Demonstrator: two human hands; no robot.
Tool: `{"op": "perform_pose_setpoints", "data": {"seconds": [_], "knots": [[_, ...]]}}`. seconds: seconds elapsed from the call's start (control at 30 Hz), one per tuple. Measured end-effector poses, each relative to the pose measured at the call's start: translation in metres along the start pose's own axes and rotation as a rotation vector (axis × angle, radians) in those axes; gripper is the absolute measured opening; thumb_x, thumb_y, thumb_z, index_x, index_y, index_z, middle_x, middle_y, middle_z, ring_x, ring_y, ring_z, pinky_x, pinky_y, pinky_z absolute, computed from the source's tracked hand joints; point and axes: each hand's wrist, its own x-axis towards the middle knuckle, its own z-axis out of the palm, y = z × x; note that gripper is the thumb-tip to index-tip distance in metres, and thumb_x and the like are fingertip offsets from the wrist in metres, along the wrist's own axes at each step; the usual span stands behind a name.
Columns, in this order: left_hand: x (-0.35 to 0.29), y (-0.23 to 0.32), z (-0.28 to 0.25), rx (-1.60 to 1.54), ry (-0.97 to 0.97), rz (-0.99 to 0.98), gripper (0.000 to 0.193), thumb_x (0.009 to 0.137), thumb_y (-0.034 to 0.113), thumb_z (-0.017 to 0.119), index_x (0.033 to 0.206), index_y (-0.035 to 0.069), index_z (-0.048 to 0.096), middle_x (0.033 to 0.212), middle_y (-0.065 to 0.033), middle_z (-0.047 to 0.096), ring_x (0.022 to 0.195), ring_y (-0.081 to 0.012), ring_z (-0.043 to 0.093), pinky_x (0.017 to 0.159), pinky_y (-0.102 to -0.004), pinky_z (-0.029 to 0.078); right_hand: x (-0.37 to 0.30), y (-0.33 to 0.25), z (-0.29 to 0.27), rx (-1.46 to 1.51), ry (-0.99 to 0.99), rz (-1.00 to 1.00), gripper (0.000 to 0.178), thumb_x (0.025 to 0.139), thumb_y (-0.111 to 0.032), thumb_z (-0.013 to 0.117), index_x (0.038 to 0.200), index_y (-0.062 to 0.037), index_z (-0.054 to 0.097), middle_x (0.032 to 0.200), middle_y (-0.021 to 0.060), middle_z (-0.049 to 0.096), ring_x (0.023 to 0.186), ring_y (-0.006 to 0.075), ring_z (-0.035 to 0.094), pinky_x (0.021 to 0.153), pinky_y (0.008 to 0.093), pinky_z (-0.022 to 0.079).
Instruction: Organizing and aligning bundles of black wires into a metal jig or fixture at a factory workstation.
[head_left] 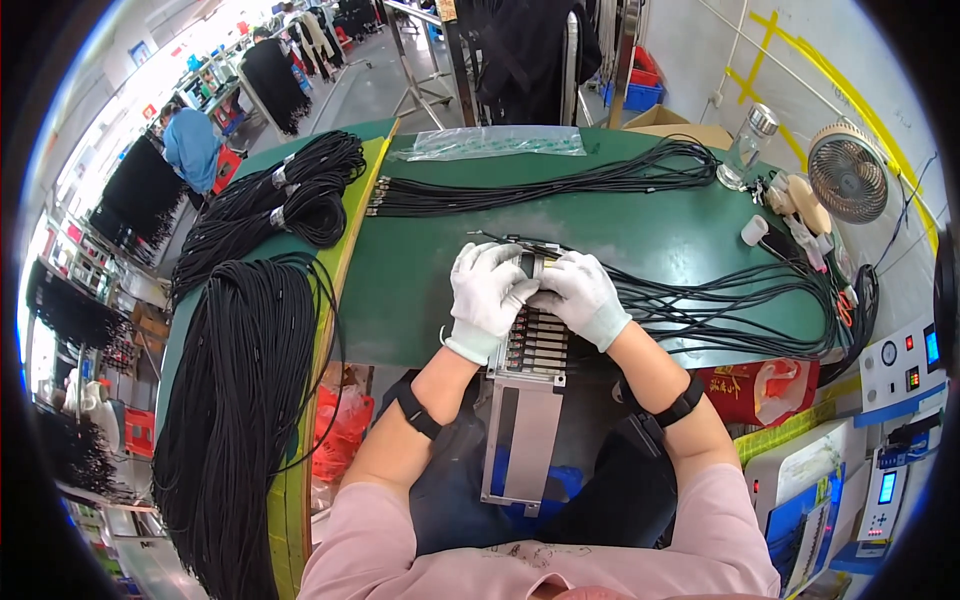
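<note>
My left hand (487, 292) and my right hand (580, 293), both in white gloves, meet over the upper end of a metal fixture (532, 430). Their fingers close from either side on a small dark piece with a pale band (530, 265), whose kind I cannot make out. Just below the fingers, a row of slots (538, 345) on the fixture holds several small dark parts with metal ends. Thin black cables (700, 300) run from beside my right hand across to the right. Gloves hide most of the gripped piece.
A large bundle of black cables (240, 400) hangs at the left, with coiled bundles (290, 195) behind it. More cables (520, 190) lie along the far side of the green table (400, 320). A glass bottle (745, 150) and fan (848, 172) stand far right.
</note>
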Motion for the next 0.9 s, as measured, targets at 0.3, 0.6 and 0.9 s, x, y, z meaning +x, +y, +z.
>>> {"op": "perform_pose_setpoints", "data": {"seconds": [0.3, 0.6, 0.9], "knots": [[-0.012, 0.002, 0.010, -0.158, -0.071, -0.304, 0.024, 0.086, 0.025, 0.066, 0.084, 0.001, 0.067, 0.105, -0.0147, 0.066, 0.093, -0.0321, 0.061, 0.087, -0.0410, 0.047, 0.004, -0.002, -0.018, 0.006, -0.030, 0.045, 0.016, 0.071, -0.026, 0.074, 0.080, -0.0145, 0.069, 0.075, 0.0058, 0.066, 0.079, 0.0278, 0.061, 0.072, 0.0397, 0.047], [-0.015, -0.010, 0.016, -0.519, -0.075, -0.716, 0.021, 0.090, 0.018, 0.065, 0.088, -0.002, 0.068, 0.107, -0.0136, 0.066, 0.100, -0.0242, 0.059, 0.086, -0.0333, 0.047, 0.007, -0.007, -0.020, -0.027, 0.189, -0.026, 0.023, 0.067, -0.022, 0.077, 0.086, -0.0118, 0.069, 0.080, 0.0056, 0.066, 0.082, 0.0260, 0.061, 0.076, 0.0372, 0.046], [-0.010, 0.002, 0.013, -0.224, -0.061, -0.461, 0.020, 0.088, 0.017, 0.065, 0.078, 0.000, 0.068, 0.104, -0.0116, 0.067, 0.100, -0.0236, 0.058, 0.086, -0.0339, 0.046, 0.001, 0.005, -0.005, -0.004, 0.067, -0.007, 0.016, 0.071, -0.024, 0.076, 0.077, -0.0129, 0.066, 0.071, 0.0034, 0.064, 0.070, 0.0216, 0.061, 0.064, 0.0367, 0.046]]}}
